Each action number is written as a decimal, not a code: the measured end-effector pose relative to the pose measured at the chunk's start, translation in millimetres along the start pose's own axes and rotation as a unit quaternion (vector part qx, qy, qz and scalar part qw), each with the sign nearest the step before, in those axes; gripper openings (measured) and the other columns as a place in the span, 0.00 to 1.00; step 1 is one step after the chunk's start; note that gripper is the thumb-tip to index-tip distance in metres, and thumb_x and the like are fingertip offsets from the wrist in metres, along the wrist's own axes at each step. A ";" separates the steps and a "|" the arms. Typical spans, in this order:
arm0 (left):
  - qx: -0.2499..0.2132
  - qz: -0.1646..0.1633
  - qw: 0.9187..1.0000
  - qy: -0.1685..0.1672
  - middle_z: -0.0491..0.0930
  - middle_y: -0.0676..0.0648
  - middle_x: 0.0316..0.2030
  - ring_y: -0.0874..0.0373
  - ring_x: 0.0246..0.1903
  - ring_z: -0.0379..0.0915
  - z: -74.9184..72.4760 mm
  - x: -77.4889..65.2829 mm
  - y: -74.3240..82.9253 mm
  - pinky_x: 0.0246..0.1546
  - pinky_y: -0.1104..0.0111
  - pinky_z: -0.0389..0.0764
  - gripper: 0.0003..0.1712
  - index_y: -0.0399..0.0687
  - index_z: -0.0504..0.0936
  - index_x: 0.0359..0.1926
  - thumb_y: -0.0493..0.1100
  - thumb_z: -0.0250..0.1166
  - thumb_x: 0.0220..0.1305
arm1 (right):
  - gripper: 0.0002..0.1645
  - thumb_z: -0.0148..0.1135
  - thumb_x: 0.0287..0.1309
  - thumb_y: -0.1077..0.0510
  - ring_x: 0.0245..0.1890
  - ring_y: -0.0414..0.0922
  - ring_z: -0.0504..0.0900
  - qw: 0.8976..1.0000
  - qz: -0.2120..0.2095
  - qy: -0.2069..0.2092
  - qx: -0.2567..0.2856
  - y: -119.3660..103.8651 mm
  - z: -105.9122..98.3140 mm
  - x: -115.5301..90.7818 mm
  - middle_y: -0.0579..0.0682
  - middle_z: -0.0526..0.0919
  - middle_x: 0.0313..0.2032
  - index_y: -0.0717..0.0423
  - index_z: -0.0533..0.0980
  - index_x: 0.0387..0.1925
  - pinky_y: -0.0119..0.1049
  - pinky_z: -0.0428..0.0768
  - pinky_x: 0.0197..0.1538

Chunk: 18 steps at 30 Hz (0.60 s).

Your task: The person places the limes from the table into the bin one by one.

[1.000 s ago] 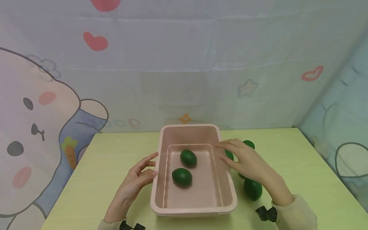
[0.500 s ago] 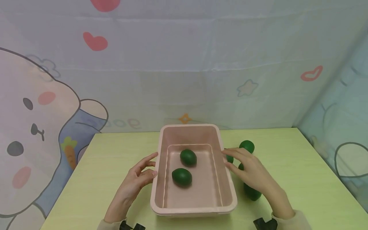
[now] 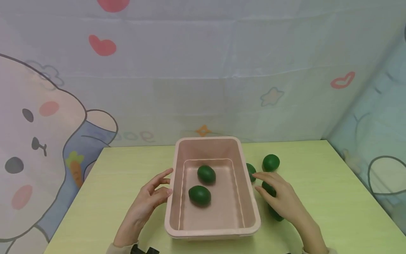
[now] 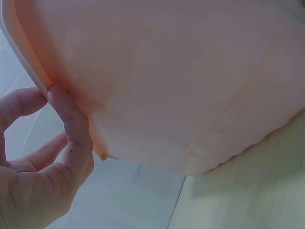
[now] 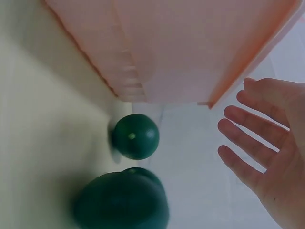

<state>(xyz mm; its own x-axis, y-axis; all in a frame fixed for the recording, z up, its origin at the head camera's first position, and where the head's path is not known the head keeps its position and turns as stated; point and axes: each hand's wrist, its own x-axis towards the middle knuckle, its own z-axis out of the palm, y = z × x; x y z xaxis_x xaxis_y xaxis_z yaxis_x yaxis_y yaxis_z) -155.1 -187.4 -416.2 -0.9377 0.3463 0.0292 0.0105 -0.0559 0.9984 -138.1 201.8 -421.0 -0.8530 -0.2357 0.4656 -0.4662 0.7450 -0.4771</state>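
A pale pink plastic bin (image 3: 212, 233) stands on the table, with two dark green limes (image 3: 206, 174) lying on its floor. My left hand (image 3: 144, 201) rests its thumb and fingertips against the bin's left rim; the left wrist view shows these fingertips (image 4: 59, 98) right at the lip. Beyond the right rim, my right hand (image 3: 280, 195) hovers over several more limes (image 3: 271, 163) on the table, partly covering two. Its fingers (image 5: 248, 138) are spread and relaxed with nothing between them. In the right wrist view, a lime (image 5: 137, 137) sits beside the bin wall.
The pale yellow-green table (image 3: 320, 176) meets a printed cloth backdrop (image 3: 196, 88) at its back edge. Another cloth (image 3: 383, 158) hangs along the right side. One lime (image 3: 250, 172) lies close to the bin's right wall.
My right hand has drawn back from above the bin's right rim, toward me and to the right, uncovering more of the limes behind it. The left hand stays at the rim.
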 end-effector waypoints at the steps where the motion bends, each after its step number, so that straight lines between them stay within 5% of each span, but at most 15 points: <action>1: 0.000 0.000 1.000 0.000 0.70 0.50 0.49 0.67 0.38 0.79 -0.1 0.1 0.0 0.42 0.68 0.81 0.35 0.44 0.59 0.72 0.34 0.58 0.65 | 0.21 0.66 0.58 0.57 0.57 0.48 0.76 1.000 0.001 0.004 -0.002 1.3 1.1 -2.2 0.48 0.80 0.54 0.47 0.78 0.54 0.47 0.77 0.55; 8: 0.001 -0.002 1.000 0.004 0.70 0.50 0.48 0.67 0.38 0.79 -0.2 0.2 -0.2 0.42 0.68 0.81 0.35 0.44 0.60 0.71 0.34 0.58 0.65 | 0.26 0.70 0.50 0.64 0.55 0.46 0.75 0.999 -0.002 0.042 -0.002 11.1 6.4 -17.5 0.50 0.81 0.53 0.51 0.78 0.53 0.11 0.59 0.59; 18: -0.001 -0.001 1.000 0.004 0.70 0.50 0.48 0.66 0.38 0.79 0.0 0.6 -0.7 0.43 0.68 0.81 0.35 0.44 0.60 0.71 0.33 0.58 0.65 | 0.28 0.73 0.44 0.68 0.51 0.45 0.74 0.997 0.002 0.067 -0.025 20.9 11.9 -33.1 0.51 0.82 0.50 0.54 0.79 0.51 0.19 0.63 0.57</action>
<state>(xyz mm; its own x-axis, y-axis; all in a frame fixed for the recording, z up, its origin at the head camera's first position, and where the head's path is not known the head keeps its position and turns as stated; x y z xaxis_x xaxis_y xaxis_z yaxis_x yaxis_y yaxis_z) -155.7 -187.2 -417.0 -0.9402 0.3395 0.0264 0.0074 -0.0570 0.9983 -122.4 217.7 -455.3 -0.8141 -0.1496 0.5612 -0.4480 0.7767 -0.4429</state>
